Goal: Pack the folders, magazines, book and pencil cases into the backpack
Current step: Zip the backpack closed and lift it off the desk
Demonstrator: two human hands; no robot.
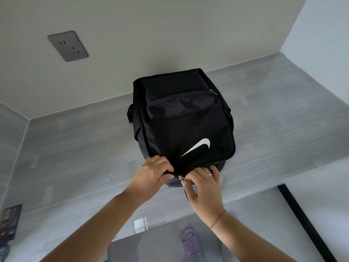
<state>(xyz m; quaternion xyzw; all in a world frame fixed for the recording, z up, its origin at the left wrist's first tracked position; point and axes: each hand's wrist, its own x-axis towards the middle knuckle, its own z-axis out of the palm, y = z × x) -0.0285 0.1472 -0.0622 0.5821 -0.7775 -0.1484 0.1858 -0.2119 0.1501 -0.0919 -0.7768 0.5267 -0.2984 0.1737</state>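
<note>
A black backpack (pixel 181 118) with a white swoosh logo lies flat on the grey counter (pixel 75 148), its top end toward me. My left hand (pixel 154 173) grips the fabric at the backpack's near edge, just left of the zipper. My right hand (pixel 203 184) pinches the silver zipper pull (pixel 181 178) between thumb and forefinger. The backpack's main compartment looks zipped shut along the sides. A dark magazine or book (pixel 10 222) lies at the far left edge of the counter, partly cut off by the frame.
A wall socket (pixel 68 45) sits on the beige wall behind the counter. Walls close in the counter at the left and the right. Below the counter's front edge I see the floor, a purple slipper (pixel 189 241) and a small white object (pixel 140 225).
</note>
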